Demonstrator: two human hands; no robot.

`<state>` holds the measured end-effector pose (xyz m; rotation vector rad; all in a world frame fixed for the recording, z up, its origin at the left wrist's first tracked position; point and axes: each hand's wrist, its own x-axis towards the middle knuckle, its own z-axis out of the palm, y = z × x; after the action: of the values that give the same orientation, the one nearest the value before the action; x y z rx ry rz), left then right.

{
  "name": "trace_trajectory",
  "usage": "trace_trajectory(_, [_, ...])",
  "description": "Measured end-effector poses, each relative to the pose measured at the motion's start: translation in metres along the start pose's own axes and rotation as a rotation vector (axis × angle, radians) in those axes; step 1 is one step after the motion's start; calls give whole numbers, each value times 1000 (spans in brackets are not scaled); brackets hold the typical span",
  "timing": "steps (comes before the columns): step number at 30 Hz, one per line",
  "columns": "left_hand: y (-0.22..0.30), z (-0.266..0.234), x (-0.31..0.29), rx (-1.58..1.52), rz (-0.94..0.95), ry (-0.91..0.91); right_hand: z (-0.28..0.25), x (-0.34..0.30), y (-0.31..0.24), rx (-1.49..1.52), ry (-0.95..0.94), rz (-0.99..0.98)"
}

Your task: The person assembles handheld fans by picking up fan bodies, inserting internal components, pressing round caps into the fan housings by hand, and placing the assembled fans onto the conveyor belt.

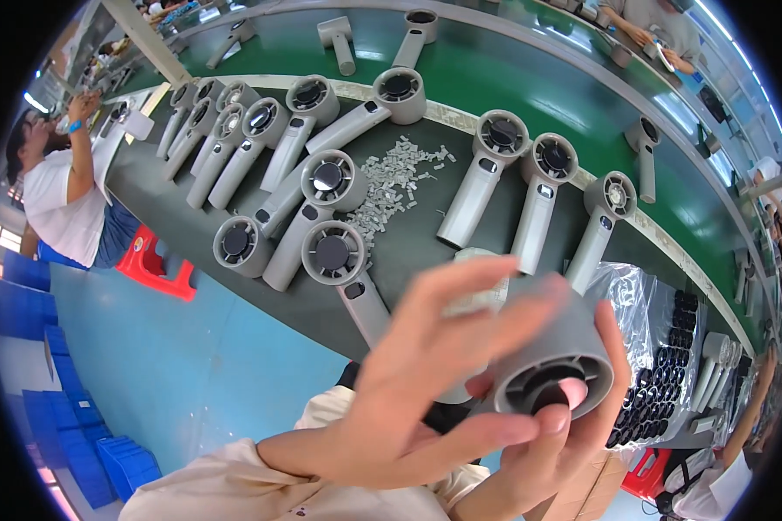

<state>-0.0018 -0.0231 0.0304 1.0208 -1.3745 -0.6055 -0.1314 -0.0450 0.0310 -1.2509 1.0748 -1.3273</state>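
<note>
My right hand (565,456) grips the round head of a grey handheld fan (554,334). Its thumb reaches into the opening, over the black hub, and its fingers wrap the far side. My left hand (408,399) is beside the fan head, fingers spread and smeared by motion, the thumb near the front rim. Whether its fingertips touch the housing I cannot tell. The held fan's handle is not visible. Just left of my hands a grey fan (334,256) lies on the dark worktop (321,317).
More grey fans (261,130) lie in rows on the worktop, around a pile of small pale pieces (387,191). A clear plastic bag (630,304) and several black round parts (660,382) lie at right. Beyond runs a green conveyor (460,78) carrying fans. A person (69,191) sits at left.
</note>
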Motion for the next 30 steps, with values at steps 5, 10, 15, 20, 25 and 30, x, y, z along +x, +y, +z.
trace_trajectory(5, [-12, 18, -2, -165, 100, 58, 3, -2, -2, 47, 8, -116])
trace_trajectory(10, [-24, 25, -5, -250, 157, 98, -2, -1, 1, -94, -138, -170])
trace_trajectory(15, [-25, 40, -5, -294, 218, 106, -5, -6, 5, 16, -53, -179])
trace_trajectory(20, [-21, 39, -9, -204, 221, 169, 0, -9, 3, -163, -48, -164])
trace_trajectory(25, [-29, 43, -3, -307, 154, 179, 1, -5, 13, -63, -8, -206])
trace_trajectory(30, [-32, 34, -3, -182, 222, 144, 4, -5, 14, -3, 19, -163])
